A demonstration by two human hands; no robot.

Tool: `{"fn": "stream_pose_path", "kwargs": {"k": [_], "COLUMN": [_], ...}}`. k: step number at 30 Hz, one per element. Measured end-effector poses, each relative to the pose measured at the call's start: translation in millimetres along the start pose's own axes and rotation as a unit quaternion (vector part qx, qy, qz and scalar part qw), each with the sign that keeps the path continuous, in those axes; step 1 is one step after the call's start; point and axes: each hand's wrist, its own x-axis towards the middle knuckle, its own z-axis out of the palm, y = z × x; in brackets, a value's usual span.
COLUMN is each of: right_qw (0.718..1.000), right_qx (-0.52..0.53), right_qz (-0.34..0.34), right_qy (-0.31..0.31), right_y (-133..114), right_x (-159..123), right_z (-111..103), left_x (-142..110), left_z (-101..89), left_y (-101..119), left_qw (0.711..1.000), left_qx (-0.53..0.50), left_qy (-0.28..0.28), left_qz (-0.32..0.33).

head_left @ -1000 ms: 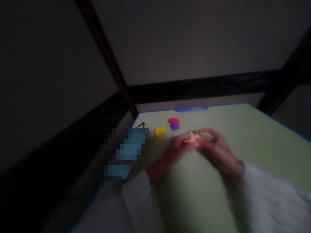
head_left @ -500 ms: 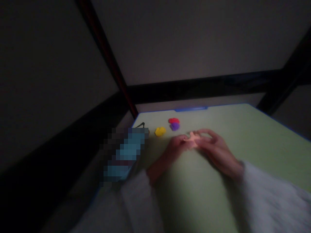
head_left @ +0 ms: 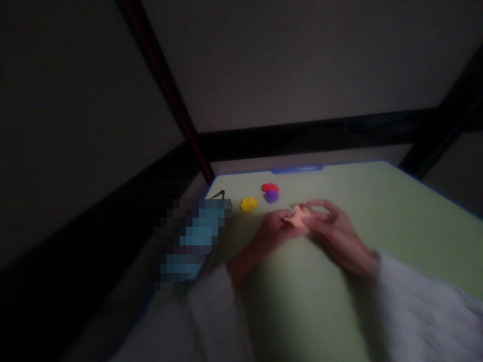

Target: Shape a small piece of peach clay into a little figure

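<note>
Between my two hands is a flattened, star-like piece of pale orange modelling clay (head_left: pixel 299 217) with small points sticking out. My left hand (head_left: pixel 274 226) is closed on its left side, with the fingers partly under the piece. From the right, my right hand (head_left: pixel 335 229) pinches it, the thumb pressed on the near side and the index finger curved round behind. Beyond my left hand lies a yellow lump of clay (head_left: pixel 249 204). Farther back, a purple lump (head_left: pixel 271 196) touches a red lump (head_left: pixel 270 187) behind it.
The pale green table (head_left: pixel 313 306) has a blue rim and a blue clip-like part (head_left: pixel 297 169) at its far edge. A blurred-out, light blue item (head_left: pixel 198 234) with a dark loop stands at the left edge. A wall rises behind.
My left thumb and fingers have shifted slightly on the clay piece, and more of its flat face shows. The coloured lumps have stayed in place.
</note>
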Motion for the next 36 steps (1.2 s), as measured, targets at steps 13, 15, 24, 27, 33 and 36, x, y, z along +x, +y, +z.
{"fn": "stream_pose_path", "kwargs": {"k": [13, 15, 24, 27, 33, 36], "right_qw": [1.000, 1.000, 1.000, 1.000, 1.000, 1.000], "right_qx": [-0.006, -0.007, -0.011, -0.013, 0.003, 0.003], "right_qz": [-0.008, -0.016, -0.014, -0.010, -0.003, 0.000], "right_qy": [0.013, 0.013, 0.005, 0.005, 0.003, 0.003], "right_y": [0.0, -0.1, 1.0, 0.5, -0.4, -0.7], "right_x": [3.9, 3.8, 2.0, 2.3, 2.4, 1.9], "right_z": [-3.2, -2.9, -3.7, -4.1, -3.2, -2.5], "left_x": [2.3, 2.1, -0.1, 1.0, 3.4, 2.4], "left_z": [-0.3, -1.1, -1.8, -2.5, -1.9, -1.4], "left_y": [-5.5, -5.2, -1.5, -1.5, -2.8, -1.8], "left_qw": [0.996, 0.997, 0.997, 0.998, 0.998, 0.997], "left_qx": [0.077, 0.070, 0.064, 0.059, 0.047, 0.042], "left_qy": [0.030, 0.023, 0.030, 0.029, 0.050, 0.059], "left_qz": [0.039, 0.035, 0.025, 0.018, 0.016, 0.020]}}
